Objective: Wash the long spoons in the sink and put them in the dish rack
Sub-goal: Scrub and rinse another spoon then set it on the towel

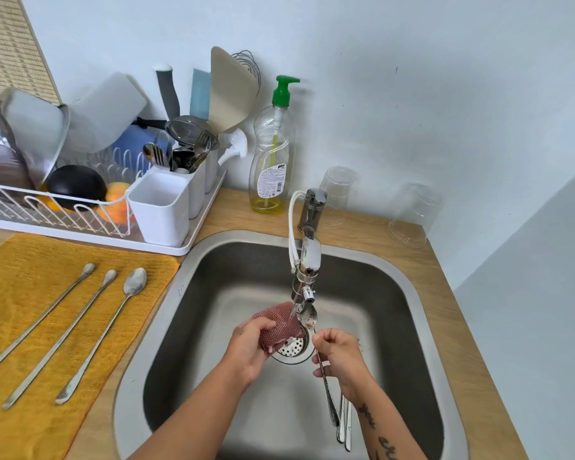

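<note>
Over the steel sink [213,280], my right hand [341,358] grips a long spoon [307,317] by its handle, bowl up under the running tap [307,260]; the bowl is speckled with dirt. More long handles [344,423] hang below that hand. My left hand [249,346] holds a pink mesh scrubber [281,323] just left of the spoon's bowl, in the water stream. Three more long spoons [90,330] lie side by side on a yellow cloth [24,293] left of the sink. The white dish rack [90,224] stands behind the cloth.
White cutlery cups [161,207] at the rack's right end hold forks, spoons and a strainer. A dish soap bottle [273,154] with green pump stands behind the sink. Two clear plastic cups [412,214] sit upside down at the back right. The drain strainer [292,348] lies below my hands.
</note>
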